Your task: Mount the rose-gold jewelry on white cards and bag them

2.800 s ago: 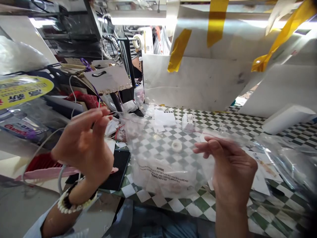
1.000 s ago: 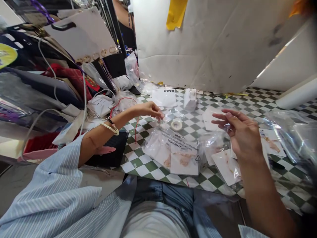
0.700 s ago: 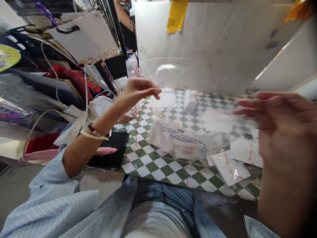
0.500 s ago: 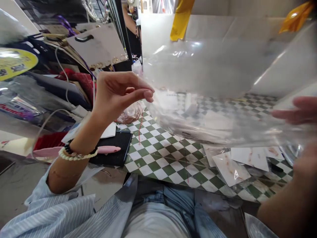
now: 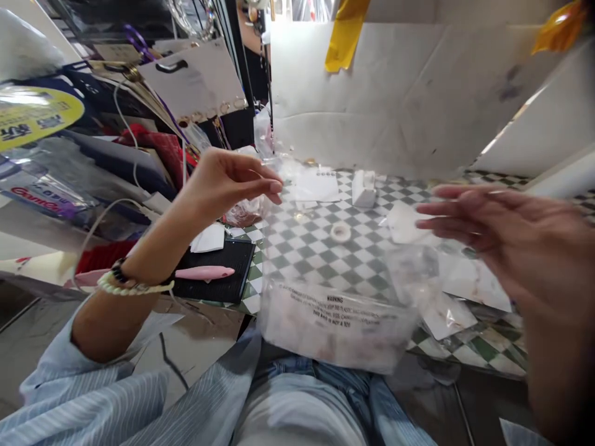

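A clear plastic bag [image 5: 339,313] with printed warning text hangs in front of me over the checkered table. Pale flat pieces with faint reddish marks show blurred near its bottom. My left hand [image 5: 237,179] pinches the bag's upper left corner between thumb and fingertips. At the bag's right side my right hand [image 5: 502,226] has its fingers stretched out toward the left, slightly blurred; nothing shows held in them. Through or behind the bag lie a roll of white tape [image 5: 341,232], a white card [image 5: 318,186] and a small white block-like object [image 5: 364,188].
White cards in clear sleeves [image 5: 449,317] lie on the right of the checkered table [image 5: 478,350]. To the left are a black tray [image 5: 218,288], a pink tool-like object [image 5: 204,272] and crowded bags and papers. A white panel [image 5: 395,93] stands at the back.
The bag has swung down from a raised, sideways spread to hanging upright, its text now readable. My right hand has moved left toward it. My left hand keeps its pinch.
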`<state>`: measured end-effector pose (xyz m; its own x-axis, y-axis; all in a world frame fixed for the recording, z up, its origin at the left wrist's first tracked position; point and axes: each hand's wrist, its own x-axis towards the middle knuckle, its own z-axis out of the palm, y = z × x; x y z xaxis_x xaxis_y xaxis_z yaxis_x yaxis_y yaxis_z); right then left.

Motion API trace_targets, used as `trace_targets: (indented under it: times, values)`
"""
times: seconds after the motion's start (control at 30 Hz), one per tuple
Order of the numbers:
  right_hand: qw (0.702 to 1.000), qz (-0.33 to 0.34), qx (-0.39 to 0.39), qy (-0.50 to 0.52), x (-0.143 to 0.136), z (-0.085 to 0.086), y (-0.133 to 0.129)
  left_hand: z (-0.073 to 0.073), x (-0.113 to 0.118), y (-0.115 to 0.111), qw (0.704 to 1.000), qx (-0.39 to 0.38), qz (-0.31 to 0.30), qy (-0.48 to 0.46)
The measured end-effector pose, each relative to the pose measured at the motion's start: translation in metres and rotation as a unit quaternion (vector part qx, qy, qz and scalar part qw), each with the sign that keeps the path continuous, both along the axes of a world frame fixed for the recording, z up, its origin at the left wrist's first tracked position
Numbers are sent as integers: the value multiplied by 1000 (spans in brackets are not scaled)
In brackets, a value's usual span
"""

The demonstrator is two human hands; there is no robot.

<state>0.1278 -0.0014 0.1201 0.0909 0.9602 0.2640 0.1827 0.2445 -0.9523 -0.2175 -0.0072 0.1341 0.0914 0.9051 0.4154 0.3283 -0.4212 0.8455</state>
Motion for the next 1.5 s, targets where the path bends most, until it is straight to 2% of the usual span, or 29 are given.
trace_targets:
  times: [0.07, 0.13, 0.23, 0.3, 0.37, 0.43, 0.5, 0.53, 0.57, 0.6, 0.63, 0.67, 0.7, 0.73, 0.83, 0.9, 0.97, 1.07, 1.17, 1.23, 1.33, 1.4, 1.43, 1.5]
  values:
    - [994, 74, -83, 12, -3, -32, 18, -30, -2, 26, 997, -72, -16, 4]
    - [990, 88, -112, 6, -3, -61, 37, -58, -3, 48, 993, -114, -40, 3]
    - [990, 87, -115, -2, 2, -84, 59, -84, -3, 73, 990, -128, -48, 31]
    - [988, 102, -112, -11, 6, -85, 68, -88, -5, 84, 989, -128, -42, 58]
    - [987, 123, -105, -26, 7, -79, 71, -86, -6, 90, 989, -123, -38, 73]
    - [984, 144, -92, -41, 7, -73, 70, -83, -3, 89, 994, -51, -7, 91]
    - [981, 167, -85, -54, 5, -71, 69, -82, 8, 79, 992, 46, 17, 117]
    - [979, 176, -84, -58, 4, -72, 70, -83, 18, 70, 987, 86, -3, 137]
    - [978, 184, -83, -61, 2, -74, 71, -85, 30, 59, 980, 103, -54, 162]
    - [976, 190, -83, -63, 1, -77, 73, -88, 43, 48, 965, 115, -140, 190]
    - [975, 196, -83, -66, 0, -80, 75, -92, 58, 36, 919, 130, -271, 254]
    - [974, 201, -83, -68, 0, -83, 77, -96, 73, 27, 871, 159, -356, 299]
    - [972, 207, -84, -71, -1, -86, 80, -101, 88, 19, 842, 167, -387, 336]
    - [971, 212, -85, -73, -2, -87, 81, -105, 101, 13, 828, 171, -399, 356]
    - [966, 232, -89, -74, -3, -89, 84, -113, 125, 11, 820, 181, -374, 393]
    - [964, 241, -91, -70, -2, -88, 83, -117, 123, 15, 819, 177, -349, 421]
    - [964, 240, -91, -66, 1, -87, 82, -119, 105, 16, 832, 148, -299, 443]
    - [967, 231, -89, -57, 7, -88, 82, -125, 59, 10, 854, 89, -224, 461]
    - [968, 229, -84, -53, 9, -89, 84, -128, 19, 4, 854, 22, -134, 502]
    - [969, 230, -75, -52, 8, -88, 85, -124, 3, 9, 851, -12, -57, 522]
    - [969, 235, -47, -61, 6, -82, 84, -105, -4, 36, 861, -6, 46, 507]
    - [966, 245, -26, -78, 6, -76, 83, -90, -4, 65, 876, 8, 82, 474]
    - [964, 252, -19, -89, 6, -73, 82, -83, -3, 80, 897, 5, 74, 435]
    - [959, 263, -11, -102, 8, -69, 81, -74, -3, 107, 924, -76, -6, 375]
